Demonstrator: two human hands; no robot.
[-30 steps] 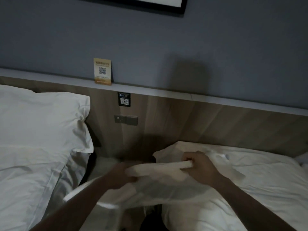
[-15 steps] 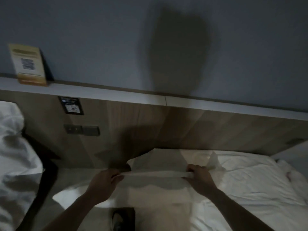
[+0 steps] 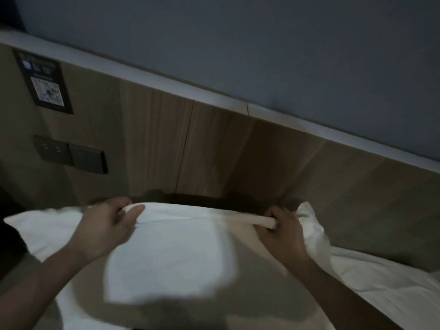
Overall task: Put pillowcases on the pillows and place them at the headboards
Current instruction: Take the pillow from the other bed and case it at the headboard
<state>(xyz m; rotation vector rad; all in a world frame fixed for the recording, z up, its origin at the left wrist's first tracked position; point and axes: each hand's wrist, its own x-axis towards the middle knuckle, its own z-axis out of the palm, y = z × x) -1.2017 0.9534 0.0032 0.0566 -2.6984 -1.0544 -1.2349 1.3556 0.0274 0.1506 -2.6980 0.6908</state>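
Note:
A white pillowcase (image 3: 176, 253) is stretched wide in front of me, just below the wooden headboard (image 3: 226, 151). My left hand (image 3: 107, 229) grips its top hem at the left. At the right end of the same hem, my right hand (image 3: 285, 232) is closed around the rolled edge. The hem runs taut between both hands. The cloth hangs down over the lower middle of the view. A rumpled white flap (image 3: 312, 225) sticks out past my right hand. I cannot tell whether a pillow is inside.
White bedding (image 3: 381, 287) lies at the lower right against the headboard. On the headboard's left sit a dark switch panel (image 3: 71, 156) and a black QR sticker (image 3: 44, 84). A pale ledge (image 3: 166, 82) tops the headboard under a grey wall.
My hands have moved further apart, pulling the pillowcase hem taut. The view has swung right and tilted, so the left bed's pillow and the yellow card are gone from sight.

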